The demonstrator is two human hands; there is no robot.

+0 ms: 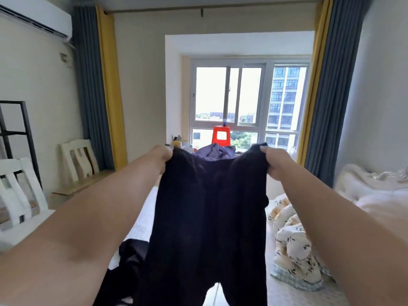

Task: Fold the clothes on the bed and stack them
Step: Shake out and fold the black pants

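A pair of black trousers hangs in the air in front of me, waistband up, legs dropping over the bed. My left hand grips the waistband's left corner and my right hand grips its right corner, both at arm's length. Another dark garment lies crumpled on the bed at lower left, partly hidden by the trousers. A purple garment lies beyond the waistband at the far end of the bed.
A floral quilt is bunched on the bed's right side, with a white blanket further right. White chairs and a black shelf stand at the left wall. A red stool sits by the window.
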